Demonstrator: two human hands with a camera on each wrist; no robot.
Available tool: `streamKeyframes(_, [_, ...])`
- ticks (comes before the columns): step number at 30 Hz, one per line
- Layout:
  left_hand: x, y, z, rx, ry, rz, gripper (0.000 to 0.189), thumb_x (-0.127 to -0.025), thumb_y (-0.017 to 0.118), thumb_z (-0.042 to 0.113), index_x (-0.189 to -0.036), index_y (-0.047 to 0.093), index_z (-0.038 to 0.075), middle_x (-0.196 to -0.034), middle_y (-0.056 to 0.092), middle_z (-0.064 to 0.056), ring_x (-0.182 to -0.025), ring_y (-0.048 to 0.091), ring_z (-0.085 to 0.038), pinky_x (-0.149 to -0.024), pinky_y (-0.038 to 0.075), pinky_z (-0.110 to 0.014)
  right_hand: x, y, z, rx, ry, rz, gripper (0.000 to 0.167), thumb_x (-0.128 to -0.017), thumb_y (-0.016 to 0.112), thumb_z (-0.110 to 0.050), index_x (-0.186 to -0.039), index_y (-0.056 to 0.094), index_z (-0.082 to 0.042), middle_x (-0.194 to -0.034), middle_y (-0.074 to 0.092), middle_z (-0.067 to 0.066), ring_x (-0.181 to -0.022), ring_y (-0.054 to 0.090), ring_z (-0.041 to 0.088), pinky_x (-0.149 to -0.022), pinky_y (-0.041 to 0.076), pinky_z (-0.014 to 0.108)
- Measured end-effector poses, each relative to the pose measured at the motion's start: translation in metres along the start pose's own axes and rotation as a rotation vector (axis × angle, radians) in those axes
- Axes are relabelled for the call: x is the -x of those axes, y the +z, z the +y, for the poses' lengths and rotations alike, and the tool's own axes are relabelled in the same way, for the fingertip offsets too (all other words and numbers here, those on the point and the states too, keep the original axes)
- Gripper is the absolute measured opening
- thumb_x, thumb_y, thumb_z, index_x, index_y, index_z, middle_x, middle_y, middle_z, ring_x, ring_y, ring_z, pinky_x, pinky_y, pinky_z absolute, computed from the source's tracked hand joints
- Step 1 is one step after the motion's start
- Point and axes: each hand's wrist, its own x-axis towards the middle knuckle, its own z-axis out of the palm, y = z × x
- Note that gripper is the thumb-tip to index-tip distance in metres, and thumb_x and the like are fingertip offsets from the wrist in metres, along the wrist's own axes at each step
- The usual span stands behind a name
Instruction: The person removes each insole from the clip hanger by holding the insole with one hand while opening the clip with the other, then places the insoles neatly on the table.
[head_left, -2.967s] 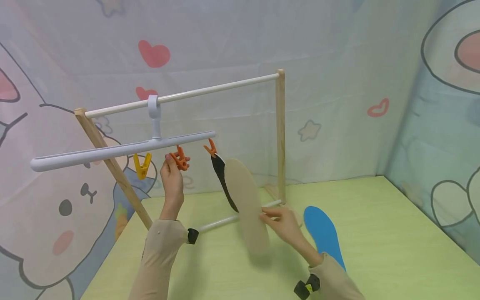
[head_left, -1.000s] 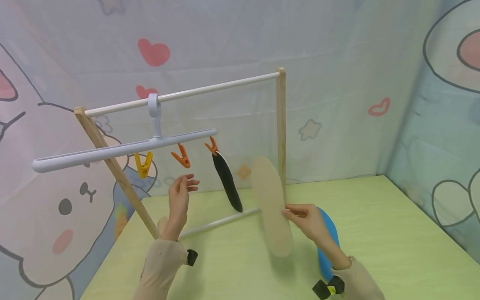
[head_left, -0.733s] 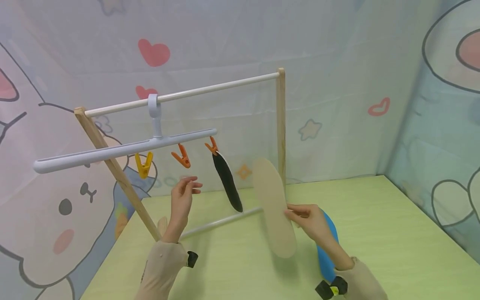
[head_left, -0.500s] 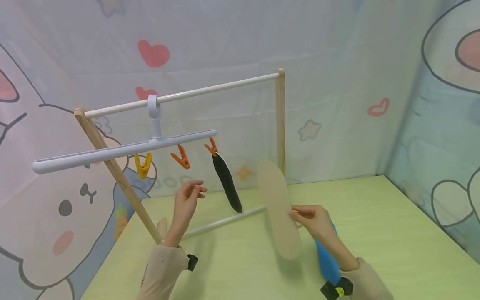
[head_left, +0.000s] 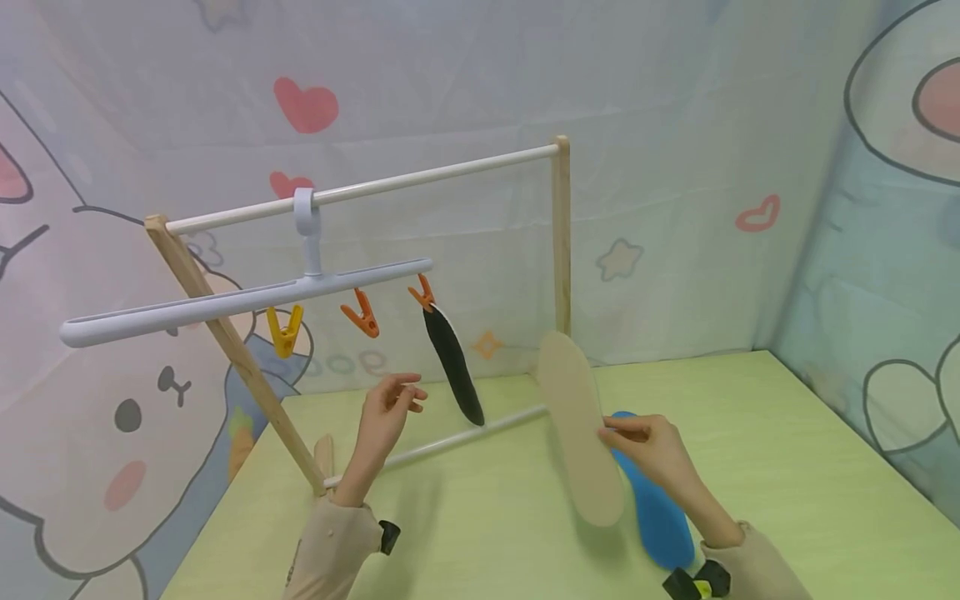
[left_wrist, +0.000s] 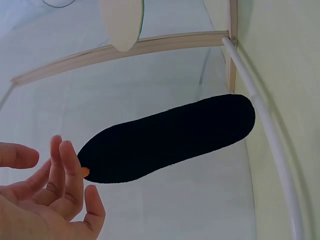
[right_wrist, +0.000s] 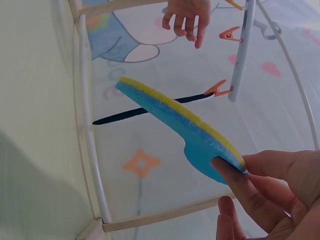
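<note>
Cream insole [head_left: 577, 429] pinched in our right hand [head_left: 658, 452] moves farther from the hanger [head_left: 247, 300], unclipped; our left hand [head_left: 384, 410], fingers apart, holds nothing.

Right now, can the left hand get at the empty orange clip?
Probably yes: the left hand holds nothing and sits below the empty orange clip in the head view, with nothing visible blocking the way up.

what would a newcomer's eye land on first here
Probably the white hanger, hooked over the rack's white bar on the left, with one yellow clip and two orange clips below it. A black insole hangs from the end clip. Further right, the right hand pinches a beige insole, with a blue insole on the green table.
</note>
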Motion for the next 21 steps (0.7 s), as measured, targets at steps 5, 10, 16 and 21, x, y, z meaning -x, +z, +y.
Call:
streamKeyframes(5, [0.004, 0.000, 0.000, -0.020, -0.024, -0.029, 0.021, -0.091, 0.047, 0.005, -0.108, 0.058, 0.000, -0.091, 0.064, -0.021, -0.068, 0.061, -0.011, -0.067, 0.045, -0.021, 0.003, -0.005, 0.004, 0.027, 0.008, -0.011, 0.040, -0.083, 0.062, -0.031, -0.112, 0.062, -0.004, -0.111, 0.062, 0.018, -0.099, 0.061, 0.029, -0.080, 0.050, 0.038])
streamKeyframes(10, [0.010, 0.001, 0.000, -0.060, 0.002, -0.058, 0.021, -0.090, 0.048, 0.005, -0.107, 0.058, -0.001, -0.089, 0.064, -0.021, -0.072, 0.062, -0.021, -0.062, 0.045, -0.022, 0.005, -0.010, 0.007, 0.055, 0.012, -0.010, 0.040, -0.082, 0.061, -0.034, -0.111, 0.063, -0.006, -0.111, 0.062, 0.017, -0.099, 0.061, 0.029, -0.081, 0.049, 0.040])
streamKeyframes(16, [0.015, 0.002, 0.000, -0.097, 0.052, -0.108, 0.019, -0.089, 0.050, 0.004, -0.104, 0.059, -0.002, -0.086, 0.064, -0.021, -0.072, 0.062, -0.026, -0.057, 0.044, -0.020, 0.007, -0.013, 0.011, 0.072, 0.027, -0.016, 0.039, -0.082, 0.062, -0.033, -0.110, 0.063, -0.005, -0.109, 0.063, 0.017, -0.098, 0.061, 0.030, -0.081, 0.049, 0.042])
streamKeyframes(21, [0.015, 0.002, -0.004, -0.102, 0.055, -0.120, 0.019, -0.088, 0.050, 0.002, -0.103, 0.060, -0.002, -0.084, 0.064, -0.020, -0.071, 0.062, -0.026, -0.057, 0.045, -0.023, 0.010, -0.013, 0.012, 0.075, 0.059, -0.027, 0.039, -0.082, 0.062, -0.033, -0.110, 0.063, -0.005, -0.106, 0.065, 0.016, -0.098, 0.061, 0.029, -0.081, 0.049, 0.041])
